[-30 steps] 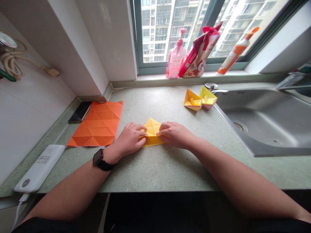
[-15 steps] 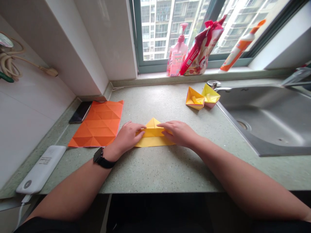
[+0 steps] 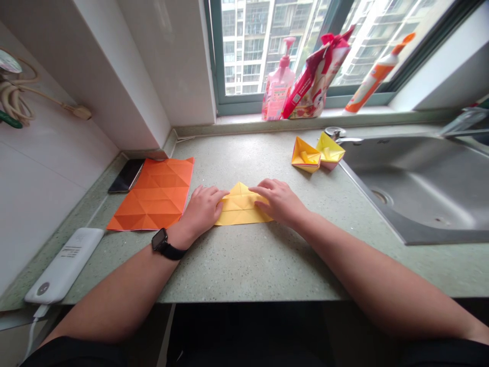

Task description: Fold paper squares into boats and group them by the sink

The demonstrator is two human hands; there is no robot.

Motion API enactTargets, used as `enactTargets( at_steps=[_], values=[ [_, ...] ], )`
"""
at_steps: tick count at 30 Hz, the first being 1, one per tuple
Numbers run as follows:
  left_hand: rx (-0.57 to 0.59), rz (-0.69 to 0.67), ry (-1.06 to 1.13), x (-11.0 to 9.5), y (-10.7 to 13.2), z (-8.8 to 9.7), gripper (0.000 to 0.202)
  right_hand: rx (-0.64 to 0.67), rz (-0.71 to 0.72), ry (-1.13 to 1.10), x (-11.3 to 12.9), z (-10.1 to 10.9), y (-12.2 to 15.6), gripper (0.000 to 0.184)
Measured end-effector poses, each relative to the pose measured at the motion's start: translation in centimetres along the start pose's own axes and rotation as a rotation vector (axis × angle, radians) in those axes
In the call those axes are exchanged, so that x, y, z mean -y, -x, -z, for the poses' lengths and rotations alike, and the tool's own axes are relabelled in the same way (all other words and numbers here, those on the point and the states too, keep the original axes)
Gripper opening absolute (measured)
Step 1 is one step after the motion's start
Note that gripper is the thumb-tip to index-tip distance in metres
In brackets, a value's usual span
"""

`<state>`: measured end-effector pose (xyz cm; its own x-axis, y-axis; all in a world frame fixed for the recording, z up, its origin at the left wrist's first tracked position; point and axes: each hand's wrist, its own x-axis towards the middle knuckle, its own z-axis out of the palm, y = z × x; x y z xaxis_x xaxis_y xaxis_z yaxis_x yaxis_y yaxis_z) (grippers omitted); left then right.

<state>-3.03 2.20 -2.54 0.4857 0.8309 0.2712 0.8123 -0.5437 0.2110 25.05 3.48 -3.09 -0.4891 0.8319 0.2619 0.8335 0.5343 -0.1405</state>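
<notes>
A sheet of yellow paper [image 3: 240, 216], folded to a point at the top and marked by crease lines, lies on the counter in front of me. My left hand [image 3: 204, 208], with a black watch on its wrist, grips the paper's left side between thumb and fingers. On the opposite side my right hand [image 3: 281, 203] has its thumb and forefinger on the paper's right part. The fingers of both hands cover the side edges. A creased orange sheet [image 3: 156, 193] lies just left of my left hand.
Two folded paper boats, one orange-yellow [image 3: 305, 154] and one yellow [image 3: 330, 150], stand beside the steel sink [image 3: 401, 237]. At left are a phone [image 3: 125, 176] and a white power bank [image 3: 64, 265]. A pink pump bottle [image 3: 278, 92] stands on the windowsill.
The raised, darker strip across the yellow paper now looks flatter and lighter, with crease lines showing. The paper's lower edge has shifted slightly away from me. My right hand has risen a little.
</notes>
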Motion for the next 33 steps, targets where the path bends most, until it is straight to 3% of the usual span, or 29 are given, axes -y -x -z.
enactTargets(
  at_steps=[4, 6, 9, 15, 20, 26, 33],
  values=[
    [-0.038, -0.087, -0.059, -0.5, 0.2, 0.0, 0.041, -0.050, 0.046, 0.041, 0.4, 0.5, 0.3, 0.026],
    [-0.016, -0.159, -0.043, -1.0, 0.4, -0.1, 0.042, 0.000, 0.078, 0.032, 0.7, 0.8, 0.4, 0.021],
    [0.075, -0.253, 0.029, -2.0, 0.7, -0.3, 0.038, 0.084, 0.122, -0.009, 1.2, 1.2, 0.4, 0.027],
    [0.164, -0.256, 0.143, -3.0, 1.0, 0.0, 0.043, 0.196, 0.170, -0.050, 2.3, 2.0, 0.9, 0.029],
    [0.179, -0.256, 0.170, -3.0, 0.8, 0.0, 0.035, 0.281, 0.136, -0.035, 2.8, 2.7, 1.3, 0.023],
    [0.190, -0.226, 0.162, -3.1, 0.8, -0.1, 0.031, 0.324, 0.084, 0.021, 2.9, 3.4, 1.7, 0.032],
    [0.208, -0.211, 0.157, -3.2, 0.9, 0.2, 0.030, 0.474, -0.106, 0.032, 1.4, 5.8, 2.2, 0.033]
  ],
)
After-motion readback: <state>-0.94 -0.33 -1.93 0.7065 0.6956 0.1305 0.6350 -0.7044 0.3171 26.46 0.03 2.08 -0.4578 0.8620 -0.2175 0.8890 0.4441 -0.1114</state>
